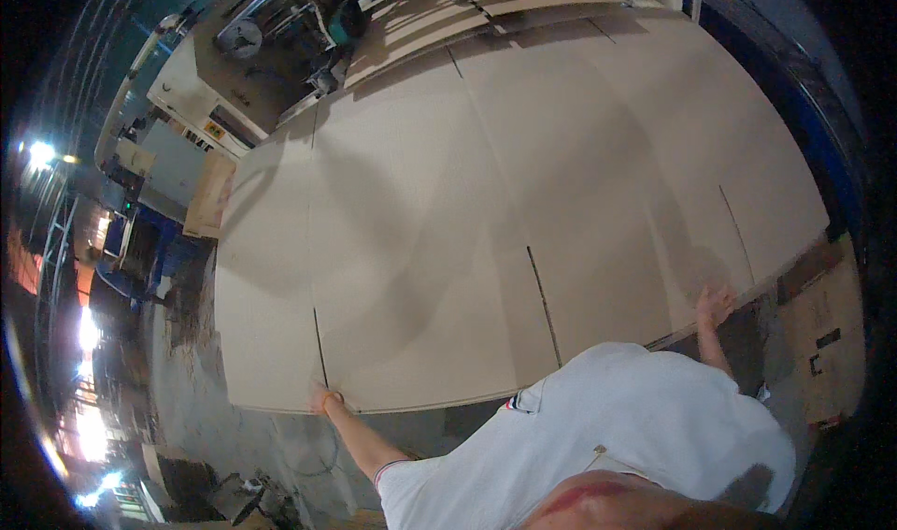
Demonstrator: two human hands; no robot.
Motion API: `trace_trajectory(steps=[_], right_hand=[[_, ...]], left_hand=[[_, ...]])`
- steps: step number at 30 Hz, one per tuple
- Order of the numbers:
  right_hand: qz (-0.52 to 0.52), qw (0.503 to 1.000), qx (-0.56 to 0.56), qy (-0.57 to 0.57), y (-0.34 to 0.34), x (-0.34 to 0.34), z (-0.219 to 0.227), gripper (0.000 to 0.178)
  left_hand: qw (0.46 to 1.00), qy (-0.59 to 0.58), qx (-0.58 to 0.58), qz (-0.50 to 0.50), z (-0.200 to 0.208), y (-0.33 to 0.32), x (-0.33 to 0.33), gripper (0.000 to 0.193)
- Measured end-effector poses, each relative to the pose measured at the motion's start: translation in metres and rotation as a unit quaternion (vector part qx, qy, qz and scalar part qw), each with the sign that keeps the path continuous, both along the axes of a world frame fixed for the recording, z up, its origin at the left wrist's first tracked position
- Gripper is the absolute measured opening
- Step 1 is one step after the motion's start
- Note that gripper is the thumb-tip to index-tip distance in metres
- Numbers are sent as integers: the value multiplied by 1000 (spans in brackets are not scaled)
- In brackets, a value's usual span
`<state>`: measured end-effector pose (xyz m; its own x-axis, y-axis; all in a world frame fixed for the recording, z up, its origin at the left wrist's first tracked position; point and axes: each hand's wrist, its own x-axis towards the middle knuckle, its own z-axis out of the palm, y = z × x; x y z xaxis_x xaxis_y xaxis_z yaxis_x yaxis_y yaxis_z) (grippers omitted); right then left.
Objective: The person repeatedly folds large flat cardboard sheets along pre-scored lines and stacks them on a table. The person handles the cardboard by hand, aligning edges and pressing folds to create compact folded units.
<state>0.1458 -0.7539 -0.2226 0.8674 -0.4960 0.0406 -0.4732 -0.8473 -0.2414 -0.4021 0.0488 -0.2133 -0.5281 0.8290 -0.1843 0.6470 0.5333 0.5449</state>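
Note:
A wide, pale brown cardboard sheet (420,212) with dark slots and crease lines spreads in front of me, reaching from my body to the machine. At its near left edge, beside a slot, is my left hand (324,398), with a band round the wrist. Blur and the sheet's edge hide how those fingers are set. My right hand (716,306) rests at the near right edge, its fingers laid over the top of the sheet and somewhat apart. Slots on the far and near sides line up across the panels.
Beyond the sheet stands a machine (290,35) with rollers, and more cardboard (420,30) lies beneath its parts. A light machine housing (210,86) is at far left. Stacked brown cardboard (822,334) stands at my right. Scraps (248,497) lie on the floor at lower left.

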Motion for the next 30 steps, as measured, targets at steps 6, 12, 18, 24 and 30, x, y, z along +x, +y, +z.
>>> trace_trajectory(steps=[6,12,18,24,30], right_hand=[[-125,947,280,-91,-56,-12,-23,56],[-73,976,204,-6,-30,41,-65,62],[-148,984,98,-4,-40,24,-51,75],[32,997,13,-66,85,33,-3,64],[320,748,576,-76,231,74,123,51]], left_hand=[[780,-596,118,151,71,-39,13,71],[860,-490,138,-33,98,6,-45,63],[850,-490,170,-95,198,-67,50,54],[892,-293,296,-174,166,-117,-5,36],[866,-264,277,-321,172,-173,24,31]])
